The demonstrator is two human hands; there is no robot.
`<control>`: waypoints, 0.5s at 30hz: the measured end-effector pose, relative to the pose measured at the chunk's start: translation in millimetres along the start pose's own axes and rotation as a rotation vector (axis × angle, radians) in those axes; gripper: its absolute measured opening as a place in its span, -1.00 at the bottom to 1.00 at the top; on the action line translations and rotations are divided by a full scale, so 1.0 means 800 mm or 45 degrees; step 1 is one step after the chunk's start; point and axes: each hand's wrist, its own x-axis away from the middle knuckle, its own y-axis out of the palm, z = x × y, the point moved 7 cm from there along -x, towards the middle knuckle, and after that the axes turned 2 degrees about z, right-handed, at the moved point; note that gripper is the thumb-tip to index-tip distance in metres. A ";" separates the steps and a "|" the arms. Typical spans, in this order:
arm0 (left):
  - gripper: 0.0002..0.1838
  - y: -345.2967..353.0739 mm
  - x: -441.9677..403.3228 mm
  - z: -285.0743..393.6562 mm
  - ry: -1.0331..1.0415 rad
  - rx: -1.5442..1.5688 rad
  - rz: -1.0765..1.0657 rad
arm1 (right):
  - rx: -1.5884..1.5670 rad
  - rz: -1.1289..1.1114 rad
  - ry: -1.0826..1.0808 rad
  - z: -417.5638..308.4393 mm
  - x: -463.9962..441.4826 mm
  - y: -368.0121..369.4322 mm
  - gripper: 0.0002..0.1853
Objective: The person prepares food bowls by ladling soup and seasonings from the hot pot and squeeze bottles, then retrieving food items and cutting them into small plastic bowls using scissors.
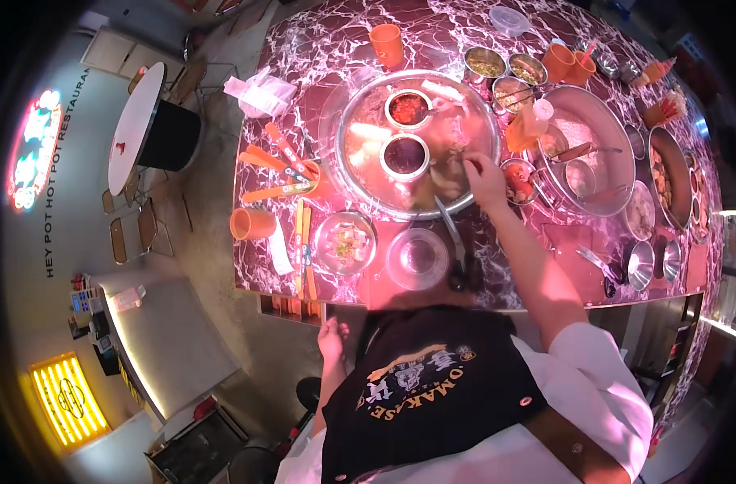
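Over the right side of a large round pot of broth (356, 181), my right hand (485, 181) has its fingers pinched together at the rim; what they hold, if anything, is too small to name. Two small bowls sit inside the pot, one with red sauce (408, 108) and one with dark liquid (405, 156). Scissors (455, 242) lean on the pot's near rim, blades toward the broth. My left hand (332, 337) hangs below the table edge, its fingers curled, with nothing visible in it.
Near the table edge are a clear bowl (417, 258) and a bowl of food (345, 244). Orange-wrapped chopsticks (281, 194) and an orange cup (252, 223) stand left. Right of the pot are a big metal pan (586, 211), small bowls and a squeeze bottle (529, 127).
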 end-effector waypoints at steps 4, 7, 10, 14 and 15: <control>-0.76 0.002 -0.002 0.040 0.118 -0.026 -0.149 | -0.031 0.023 0.400 0.078 -0.086 0.089 -0.70; -0.76 -0.021 -0.007 0.065 0.220 -0.002 -0.169 | -0.132 0.170 0.337 0.081 -0.157 0.128 -0.67; -0.77 -0.067 -0.015 0.081 0.314 -0.005 -0.178 | 0.285 0.011 0.570 0.137 -0.205 0.161 -0.61; -0.80 -0.137 -0.039 0.065 0.322 0.022 -0.031 | 0.542 0.307 0.466 0.097 -0.201 0.153 -0.71; -0.81 -0.155 -0.042 0.053 0.245 0.017 0.061 | 0.527 0.269 0.390 0.092 -0.198 0.152 -0.71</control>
